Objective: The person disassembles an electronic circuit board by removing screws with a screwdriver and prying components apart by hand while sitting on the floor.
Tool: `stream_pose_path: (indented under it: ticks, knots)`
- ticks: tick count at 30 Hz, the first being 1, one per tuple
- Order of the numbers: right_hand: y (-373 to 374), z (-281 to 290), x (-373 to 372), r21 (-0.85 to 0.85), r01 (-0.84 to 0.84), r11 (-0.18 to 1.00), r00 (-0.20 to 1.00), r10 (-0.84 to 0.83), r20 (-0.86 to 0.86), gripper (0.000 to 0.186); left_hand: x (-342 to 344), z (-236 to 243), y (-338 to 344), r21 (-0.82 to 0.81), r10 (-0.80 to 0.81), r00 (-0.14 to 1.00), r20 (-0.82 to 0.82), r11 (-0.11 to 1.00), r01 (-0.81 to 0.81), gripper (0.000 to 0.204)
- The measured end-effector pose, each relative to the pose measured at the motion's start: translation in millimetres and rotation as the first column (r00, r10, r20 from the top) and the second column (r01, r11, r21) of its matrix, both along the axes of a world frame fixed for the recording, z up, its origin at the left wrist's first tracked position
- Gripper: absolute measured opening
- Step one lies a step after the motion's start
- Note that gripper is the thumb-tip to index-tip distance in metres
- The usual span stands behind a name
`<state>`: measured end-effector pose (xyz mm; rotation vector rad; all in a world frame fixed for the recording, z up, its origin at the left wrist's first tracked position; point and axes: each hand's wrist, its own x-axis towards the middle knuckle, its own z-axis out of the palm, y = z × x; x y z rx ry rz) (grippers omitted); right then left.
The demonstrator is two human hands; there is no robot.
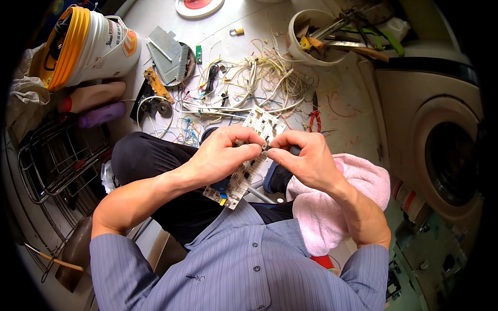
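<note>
Together both hands (267, 150) pinch the white circuit board (244, 173)

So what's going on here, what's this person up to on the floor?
A seated person holds a white circuit board over their lap. The left hand and right hand meet at its upper part, fingertips pinching something small there. A tangle of wires, red pliers and a tub of tools lie ahead.

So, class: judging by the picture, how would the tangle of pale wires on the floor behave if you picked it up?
The wire tangle would probably sag limply, since its thin strands loop loosely. It likely lifts as one clump, being intertwined. It might drag the small connectors caught in it.
</note>
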<state>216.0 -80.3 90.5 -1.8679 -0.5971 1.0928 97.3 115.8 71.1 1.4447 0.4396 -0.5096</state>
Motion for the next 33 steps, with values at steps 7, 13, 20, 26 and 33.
stream_pose_path:
  ticks: [7,13,20,26,33]
  knots:
    - [1.2,-0.2,-0.6,0.064,-0.025,0.998,0.997,0.021,0.073,0.013,-0.1,-1.2,0.6,-0.090,0.018,0.999,-0.041,0.996,-0.022,0.016]
    - [0.0,-5.3,-2.0,0.211,-0.066,0.975,0.975,0.018,0.221,0.008,0.2,1.1,1.7,-0.127,0.035,0.999,-0.017,0.991,-0.037,0.018]
    - [3.4,-9.2,-3.6,0.376,-0.190,0.907,0.856,-0.035,0.516,0.015,-3.8,-8.1,1.9,-0.026,0.048,0.970,0.237,0.999,-0.043,0.019]
    - [6.0,-6.8,-7.0,0.365,-0.098,0.926,0.896,-0.077,0.438,0.015,-2.8,1.2,-1.7,0.268,0.022,0.901,0.433,0.951,-0.152,0.014]
    - [4.5,-6.7,-2.5,0.371,-0.156,0.915,0.888,-0.034,0.458,0.013,-0.9,2.2,-2.6,0.127,0.082,0.917,0.390,0.982,-0.142,0.013]
